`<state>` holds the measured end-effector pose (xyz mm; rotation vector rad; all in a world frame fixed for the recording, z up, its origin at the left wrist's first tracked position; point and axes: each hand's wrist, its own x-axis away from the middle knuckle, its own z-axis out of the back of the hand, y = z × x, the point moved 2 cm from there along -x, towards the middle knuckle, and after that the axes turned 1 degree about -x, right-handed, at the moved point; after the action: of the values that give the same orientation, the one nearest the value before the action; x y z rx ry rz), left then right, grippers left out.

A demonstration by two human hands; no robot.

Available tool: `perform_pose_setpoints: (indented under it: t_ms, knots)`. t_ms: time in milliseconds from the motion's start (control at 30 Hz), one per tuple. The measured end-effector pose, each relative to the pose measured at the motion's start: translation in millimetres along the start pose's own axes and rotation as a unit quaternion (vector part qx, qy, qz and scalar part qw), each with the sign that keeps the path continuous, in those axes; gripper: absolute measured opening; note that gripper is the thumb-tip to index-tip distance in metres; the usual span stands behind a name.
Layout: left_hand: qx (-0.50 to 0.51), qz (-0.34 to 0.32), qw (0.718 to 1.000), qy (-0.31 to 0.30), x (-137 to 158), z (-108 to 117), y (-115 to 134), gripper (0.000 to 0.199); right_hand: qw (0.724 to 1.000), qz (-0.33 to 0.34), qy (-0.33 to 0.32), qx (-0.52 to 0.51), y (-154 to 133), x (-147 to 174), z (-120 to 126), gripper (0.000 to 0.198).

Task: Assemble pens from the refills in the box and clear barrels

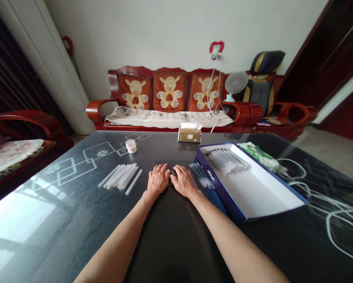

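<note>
A red wooden sofa (96, 109) stands along the pale far wall (152, 31); dark curtains (8, 59) hang left; light gleams on the left side of the glossy worktop (76, 220).

My bare left hand (158, 180) and bare right hand (183, 181), narrow wrists (149, 196), bare forearms (123, 232) broader toward the view's lower edge

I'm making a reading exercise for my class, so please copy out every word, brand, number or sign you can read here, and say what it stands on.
No text can be read with certainty.
Blue box: white lettering on its outer side, too blurred and slanted to read.
Tissue pack: a pale label on the front, its marks too small to read.
</note>
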<state>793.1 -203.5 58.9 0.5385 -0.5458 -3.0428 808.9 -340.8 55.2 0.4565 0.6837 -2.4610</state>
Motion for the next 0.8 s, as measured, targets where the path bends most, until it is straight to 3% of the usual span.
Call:
perform_pose_setpoints:
  t_ms: [300,433,533,633,733,800]
  knots:
    - [0.038,-0.015,0.998,0.055,-13.6,-3.0,-13.6,0.036,1.0,-0.019,-0.006,0.003,-12.7,-24.8,-20.8,0.035]
    - [0.08,0.001,0.995,0.067,-15.4,-0.5,-19.1,0.039,0.999,-0.034,-0.008,-0.016,-22.8,-28.8,-12.7,0.033]
    - [0.114,0.001,0.991,0.074,-14.7,0.9,-22.1,0.042,0.999,-0.005,0.039,-0.018,-29.8,-35.5,23.1,0.033]
    - [0.13,0.007,0.988,0.077,-14.1,0.7,-23.5,0.043,0.992,0.039,0.122,-0.007,-18.2,-47.4,78.0,0.031]
    - [0.141,0.026,0.986,0.083,-13.9,2.0,-23.6,0.043,0.983,-0.032,0.177,0.044,24.9,-55.2,123.0,0.025]
    - [0.151,0.045,0.984,0.085,-13.6,4.8,-23.0,0.043,0.979,-0.12,0.134,0.092,62.8,-53.0,134.1,0.021]
